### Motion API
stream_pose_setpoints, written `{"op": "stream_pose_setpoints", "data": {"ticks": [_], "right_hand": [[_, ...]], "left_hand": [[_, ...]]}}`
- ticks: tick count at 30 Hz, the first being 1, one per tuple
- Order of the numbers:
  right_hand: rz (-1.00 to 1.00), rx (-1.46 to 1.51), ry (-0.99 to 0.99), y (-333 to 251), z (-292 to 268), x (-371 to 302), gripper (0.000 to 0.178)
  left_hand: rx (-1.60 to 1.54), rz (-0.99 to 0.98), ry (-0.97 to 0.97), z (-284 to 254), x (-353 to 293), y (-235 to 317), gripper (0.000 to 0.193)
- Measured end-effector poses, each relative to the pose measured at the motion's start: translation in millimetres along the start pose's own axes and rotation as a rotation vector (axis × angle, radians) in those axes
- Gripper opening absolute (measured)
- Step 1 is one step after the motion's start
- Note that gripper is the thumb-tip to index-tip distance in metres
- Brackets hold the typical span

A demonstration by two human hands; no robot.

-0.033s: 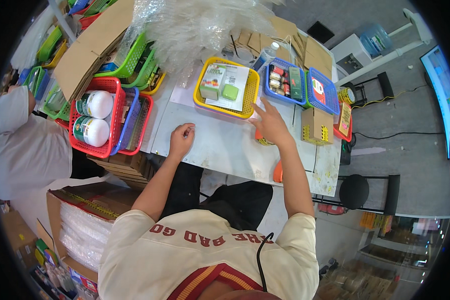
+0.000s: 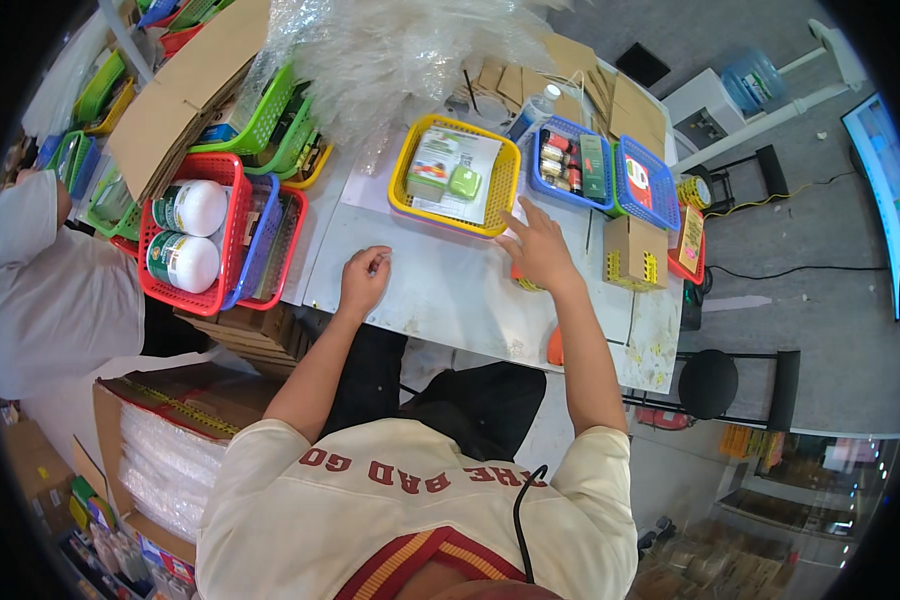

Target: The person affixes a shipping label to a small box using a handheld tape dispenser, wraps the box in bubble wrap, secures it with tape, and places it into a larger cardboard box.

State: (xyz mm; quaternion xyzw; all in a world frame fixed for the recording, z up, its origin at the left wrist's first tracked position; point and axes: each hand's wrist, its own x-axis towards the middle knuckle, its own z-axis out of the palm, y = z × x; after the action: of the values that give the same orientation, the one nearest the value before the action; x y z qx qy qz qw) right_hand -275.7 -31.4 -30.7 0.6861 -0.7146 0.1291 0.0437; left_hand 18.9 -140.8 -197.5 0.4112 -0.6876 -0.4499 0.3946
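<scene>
A yellow plastic basket [image 2: 400,205] stands on the white table in front of me. In it lie a white printed sheet [image 2: 485,152], a white and green carton [image 2: 433,172] and a small bright-green item [image 2: 465,181] whose kind I cannot make out. My right hand [image 2: 541,248] is open, fingers spread, with its fingertips at the basket's near right corner; whether they touch it is hard to tell. My left hand [image 2: 366,281] rests on the table to the near left of the basket, fingers curled in, nothing visible in them.
Blue baskets [image 2: 570,198] with small bottles and boxes, and a brown carton [image 2: 634,252], stand on the right. At left, a red basket [image 2: 185,290] holds two white-lidded tubs [image 2: 198,208]. Bubble wrap [image 2: 400,60] covers the far side. An orange object [image 2: 556,345] lies by the front edge.
Inside the yellow basket the carton looks tipped over from its earlier upright stance, and the green item has shifted slightly right. The basket has moved very slightly. Both hands keep nearly the same places.
</scene>
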Motion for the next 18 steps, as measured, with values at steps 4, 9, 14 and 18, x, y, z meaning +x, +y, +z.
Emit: {"op": "stream_pose_setpoints", "data": {"ticks": [4, 9, 14, 18], "right_hand": [[0.025, 0.020, 0.053, -14.9, 21.2, 9.6, 0.045], [0.249, 0.042, -0.214, -49.0, 10.5, 69.8, 0.051], [0.521, 0.160, -0.111, -82.9, 45.9, 135.7, 0.080], [0.626, 0.288, -0.077, -76.2, 65.6, 151.0, 0.085]], "left_hand": [[0.050, 0.014, -0.005, -1.3, -2.4, 0.3, 0.019], [0.092, 0.029, 0.006, -1.0, -3.0, 0.1, 0.018], [0.104, 0.020, -0.002, 1.1, 1.6, 5.7, 0.019], [0.098, 0.014, -0.011, 0.5, 3.6, 5.2, 0.018]]}}
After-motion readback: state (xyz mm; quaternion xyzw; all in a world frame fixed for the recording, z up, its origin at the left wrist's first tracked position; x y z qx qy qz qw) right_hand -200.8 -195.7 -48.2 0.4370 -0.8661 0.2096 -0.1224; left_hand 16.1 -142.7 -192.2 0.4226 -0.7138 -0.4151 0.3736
